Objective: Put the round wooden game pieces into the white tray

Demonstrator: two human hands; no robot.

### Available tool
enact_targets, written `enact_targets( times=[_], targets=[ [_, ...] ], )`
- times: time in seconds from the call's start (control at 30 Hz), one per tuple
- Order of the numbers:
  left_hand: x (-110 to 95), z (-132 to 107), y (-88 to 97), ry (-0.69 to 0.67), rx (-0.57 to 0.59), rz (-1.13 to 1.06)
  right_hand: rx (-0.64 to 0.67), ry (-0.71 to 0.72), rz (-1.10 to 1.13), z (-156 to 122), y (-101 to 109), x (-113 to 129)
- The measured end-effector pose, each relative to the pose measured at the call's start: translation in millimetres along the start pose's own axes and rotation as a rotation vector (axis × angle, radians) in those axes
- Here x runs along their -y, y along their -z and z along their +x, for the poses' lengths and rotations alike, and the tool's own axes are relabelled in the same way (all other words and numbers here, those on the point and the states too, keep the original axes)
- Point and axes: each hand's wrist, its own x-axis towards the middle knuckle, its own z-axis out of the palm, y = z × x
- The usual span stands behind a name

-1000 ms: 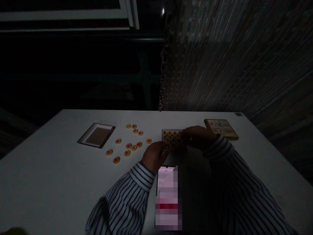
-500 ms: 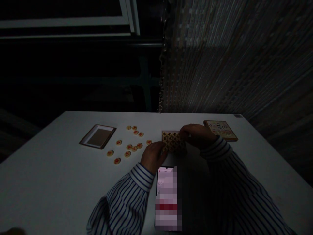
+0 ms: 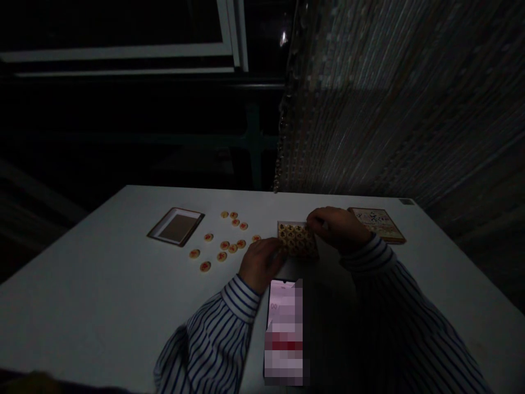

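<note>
At the bottom centre a lit phone (image 3: 284, 328) lies on the white table (image 3: 82, 306). Just above it, mid-frame, the left hand (image 3: 262, 264) and right hand (image 3: 338, 229) clasp opposite edges of a small box (image 3: 298, 239) packed with round game pieces, fingers curled on its sides. Left of it, loose round pieces (image 3: 229, 243) lie scattered. Farther left sits an empty box lid (image 3: 176, 226); at right, a printed box (image 3: 377, 223).
</note>
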Motion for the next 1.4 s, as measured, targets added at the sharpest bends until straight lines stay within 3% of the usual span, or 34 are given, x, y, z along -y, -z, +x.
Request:
enact_targets(
  times=[0.2,0.33,0.47,0.8,0.97,1.2,1.4],
  targets=[
    [3,-5,15.8,0.0,-0.103,0.02,-0.191,0.028,0.089,0,0,4],
    [6,-11,30.9,0.055,-0.114,0.01,-0.263,0.017,0.117,1,1,11],
    [10,-17,47.2,0.091,-0.158,0.036,-0.268,-0.012,0.106,5,0,22],
    [47,-34,76.6,0.224,-0.304,0.179,-0.243,0.119,0.14,23,-5,50],
    [60,-44,80.6,0.27,-0.327,0.226,-0.224,0.151,0.147,31,-7,66],
    [79,-58,74.2,0.226,-0.28,0.294,-0.133,0.185,0.132,41,-19,91],
    [91,-65,63.9,0.234,-0.214,0.279,-0.066,0.247,0.135,49,-42,113]
  ],
)
